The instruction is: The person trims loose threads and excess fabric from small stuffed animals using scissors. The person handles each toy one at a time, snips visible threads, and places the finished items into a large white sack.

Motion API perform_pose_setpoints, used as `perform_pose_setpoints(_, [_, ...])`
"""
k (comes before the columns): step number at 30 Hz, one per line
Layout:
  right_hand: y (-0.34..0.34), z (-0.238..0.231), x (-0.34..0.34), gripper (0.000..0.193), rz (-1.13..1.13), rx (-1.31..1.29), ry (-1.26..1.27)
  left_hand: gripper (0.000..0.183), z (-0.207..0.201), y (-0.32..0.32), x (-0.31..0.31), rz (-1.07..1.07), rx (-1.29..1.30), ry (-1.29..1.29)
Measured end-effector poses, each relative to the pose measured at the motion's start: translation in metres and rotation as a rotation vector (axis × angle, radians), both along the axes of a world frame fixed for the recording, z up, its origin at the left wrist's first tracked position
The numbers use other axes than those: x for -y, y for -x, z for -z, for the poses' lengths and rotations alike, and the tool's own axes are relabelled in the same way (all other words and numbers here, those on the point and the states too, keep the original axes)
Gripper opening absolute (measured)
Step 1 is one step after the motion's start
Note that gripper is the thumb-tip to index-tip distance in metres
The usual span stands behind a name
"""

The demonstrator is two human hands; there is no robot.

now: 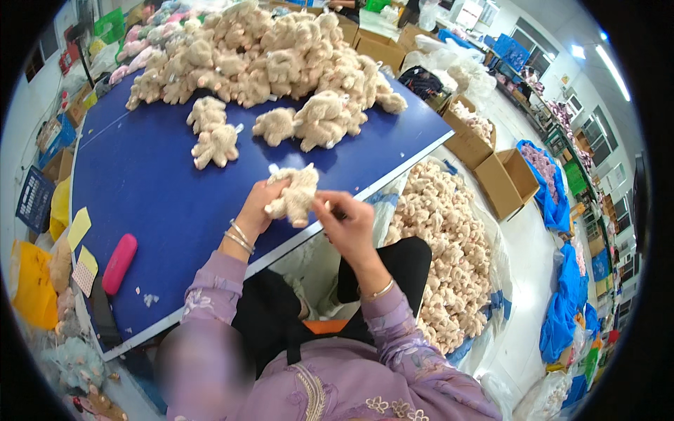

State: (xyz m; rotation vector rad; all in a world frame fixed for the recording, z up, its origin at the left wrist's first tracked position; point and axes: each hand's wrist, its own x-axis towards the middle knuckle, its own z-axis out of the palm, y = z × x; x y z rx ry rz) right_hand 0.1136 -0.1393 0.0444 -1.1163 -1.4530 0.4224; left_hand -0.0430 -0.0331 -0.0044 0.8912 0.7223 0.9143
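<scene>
One smooth pink case [119, 263] near the blue table's [154, 189] left edge, bare tabletop beside it, left hand [261, 205] clasping a fuzzy beige plush toy [295, 194] above the table's near edge, right hand [349, 223] pinching its side, lumpy toy heap [267, 56] behind, bagged toys [449, 245] right.

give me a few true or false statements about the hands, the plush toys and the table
1. The left hand holds a beige plush toy. True.
2. The table is red. False: it is blue.
3. A pink case lies on the table near its left end. True.
4. The right hand rests flat on the table. False: it is raised beside the held toy, fingers pinched.
5. The heap of plush toys on the table is green. False: they are beige.
</scene>
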Motion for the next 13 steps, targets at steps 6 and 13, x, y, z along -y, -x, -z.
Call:
perform_pose_setpoints(6, [-0.010,0.004,-0.015,0.019,-0.056,-0.256,0.231,0.027,0.005,0.005,-0.008,0.129,0.140,-0.012])
perform_pose_setpoints(13, [0.002,0.000,-0.012,0.031,-0.114,-0.267,0.260,0.028,0.010,0.012,-0.009,0.099,0.174,0.062])
